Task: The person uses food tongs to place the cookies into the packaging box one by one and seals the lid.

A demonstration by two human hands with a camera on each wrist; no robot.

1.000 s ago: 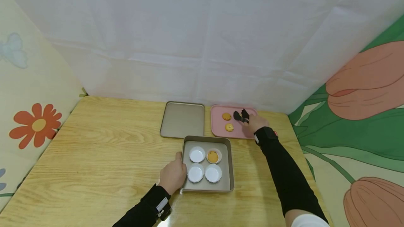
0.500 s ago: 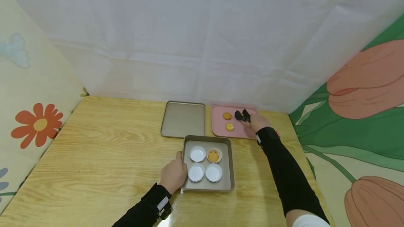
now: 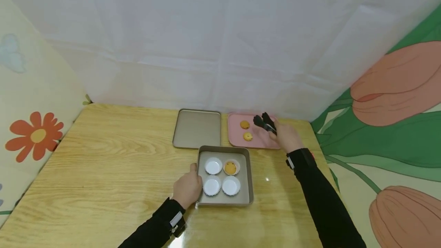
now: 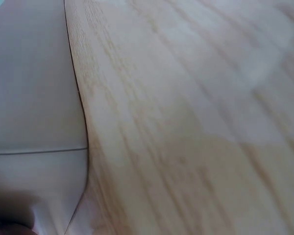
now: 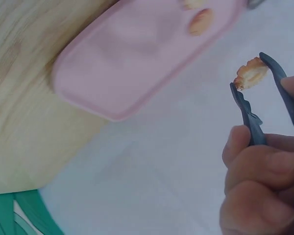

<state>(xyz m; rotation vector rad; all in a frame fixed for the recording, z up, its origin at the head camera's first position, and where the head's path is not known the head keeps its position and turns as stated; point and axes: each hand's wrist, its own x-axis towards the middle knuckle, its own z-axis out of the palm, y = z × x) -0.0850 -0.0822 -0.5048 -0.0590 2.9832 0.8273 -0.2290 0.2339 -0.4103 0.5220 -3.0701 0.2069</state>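
Observation:
My right hand (image 3: 288,136) grips a pair of small black tongs (image 3: 260,121) above the right end of the pink tray (image 3: 235,141). In the right wrist view, a scalloped golden cookie (image 5: 251,73) is pinched between the tongs' tips, clear of the tray. Two more cookies, one browner (image 3: 245,124) and one paler (image 3: 247,136), lie on the tray's left half. My left hand (image 3: 187,187) holds the left wall of a square metal baking pan (image 3: 245,181), thumb along the rim. In the pan sit white paper baking cups (image 3: 231,185); the back right one holds a round cookie (image 3: 230,168).
A flat metal tray (image 3: 197,128) lies behind the pan, left of the pink tray. All stand on a wood-grain table (image 3: 120,156). A white cloth backdrop (image 3: 172,49) rises at the table's back edge, with flower-printed panels (image 3: 396,125) at both sides.
My right hand has raised the tongs off the pink tray with the cookie between their tips and drawn slightly right. My left hand stays on the pan.

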